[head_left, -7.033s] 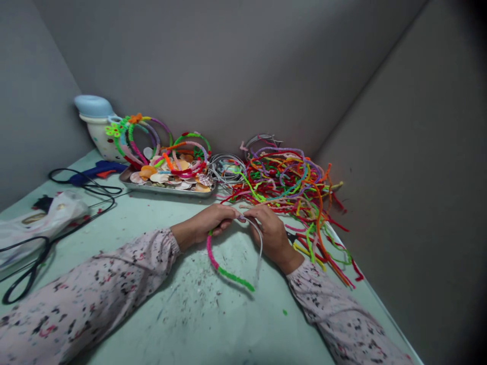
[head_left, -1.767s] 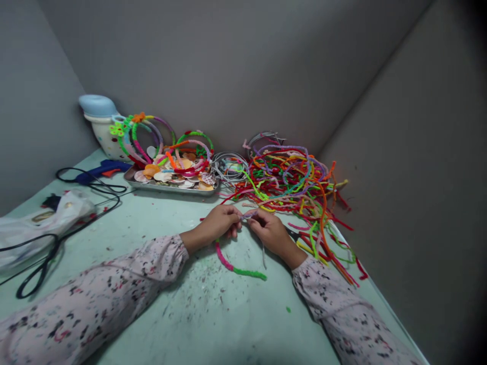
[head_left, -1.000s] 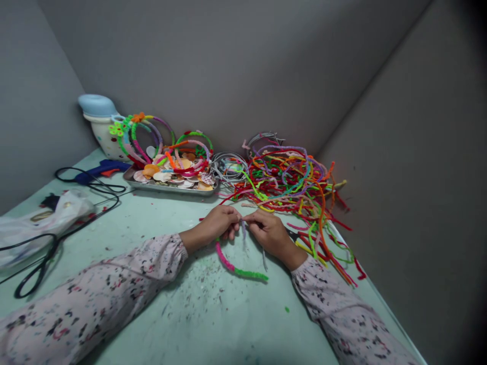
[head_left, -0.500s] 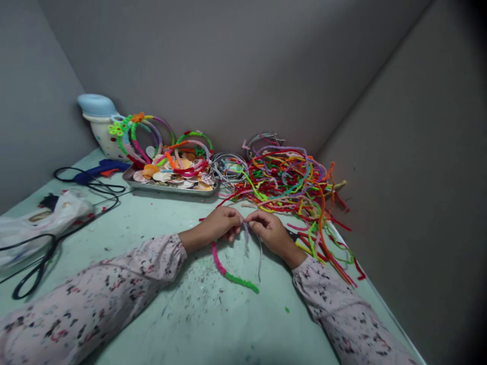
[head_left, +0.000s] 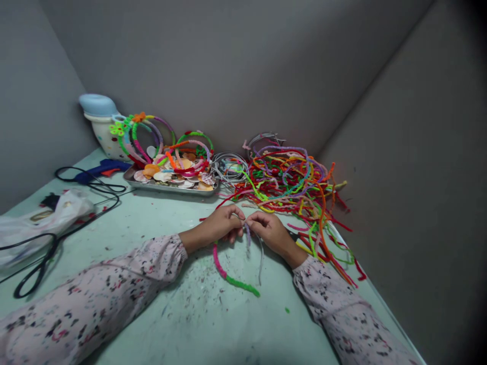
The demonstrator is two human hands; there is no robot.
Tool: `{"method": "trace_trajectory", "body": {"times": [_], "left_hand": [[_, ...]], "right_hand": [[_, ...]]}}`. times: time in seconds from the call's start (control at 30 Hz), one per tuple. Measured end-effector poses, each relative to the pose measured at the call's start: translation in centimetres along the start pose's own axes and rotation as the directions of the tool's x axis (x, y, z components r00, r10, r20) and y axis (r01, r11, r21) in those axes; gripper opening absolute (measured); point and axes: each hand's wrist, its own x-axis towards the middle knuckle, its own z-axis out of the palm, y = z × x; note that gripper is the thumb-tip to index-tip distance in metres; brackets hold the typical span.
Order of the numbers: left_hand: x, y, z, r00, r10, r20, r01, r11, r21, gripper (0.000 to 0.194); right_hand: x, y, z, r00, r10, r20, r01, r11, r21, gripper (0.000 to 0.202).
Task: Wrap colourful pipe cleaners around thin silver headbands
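My left hand (head_left: 223, 223) is closed, its thumb and fingers pinched around a wire wrapped in pipe cleaner. The wrapped part (head_left: 219, 264) curves out below that hand, pink first and then green at the tip. Close beside it, my right hand (head_left: 268, 231) pinches at the same spot, where a purple pipe cleaner (head_left: 248, 240) hangs down between the hands. A bare grey wire (head_left: 262, 261) droops below the right fingers. What exactly lies between the right fingertips is partly hidden.
A tangled heap of coloured pipe cleaners (head_left: 285, 175) lies behind my right hand, with pliers (head_left: 304, 243) beside it. Coiled wire (head_left: 229, 167) and a metal tray (head_left: 171, 189) of shells and wrapped hoops stand behind. At left are a blue glue gun (head_left: 99, 170), black cord (head_left: 57, 243) and plastic bag (head_left: 68, 213).
Both hands stay close together with only slight finger movement. The hanging purple pipe cleaner and the pink-green end have shifted a little.
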Motion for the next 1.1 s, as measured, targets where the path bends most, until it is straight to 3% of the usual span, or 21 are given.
{"method": "trace_trajectory", "body": {"times": [1.1], "left_hand": [[-0.23,0.45,0.09,0.999,-0.042,0.016,0.043,0.996,-0.076,0.009]], "right_hand": [[0.05,-0.01,-0.32,0.998,0.028,0.062,-0.028,1.000,-0.002,0.016]]}}
